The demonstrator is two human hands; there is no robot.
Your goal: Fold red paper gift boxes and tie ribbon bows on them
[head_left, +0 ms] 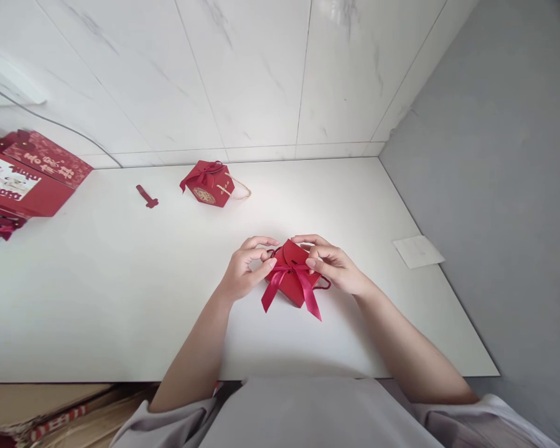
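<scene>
A small red box [292,287] stands on the white table between my hands, tied on top with a pink-red satin ribbon [309,298] whose two tails hang over its near side. My left hand [248,269] is at the box's left, thumb and fingertips pinching the ribbon bow near the top. On the right, my right hand [335,264] holds the other side of the bow, with its thumb over the ribbon. Dark red cord handles show at both sides of the box. The fingertips partly cover the bow loops.
Behind, a second red box [210,185] with a gold cord handle sits near the tiled wall. A small dark red piece [147,196] lies left of it. Large red boxes [51,162] stand far left. A white paper [419,251] lies at the table's right edge [441,277].
</scene>
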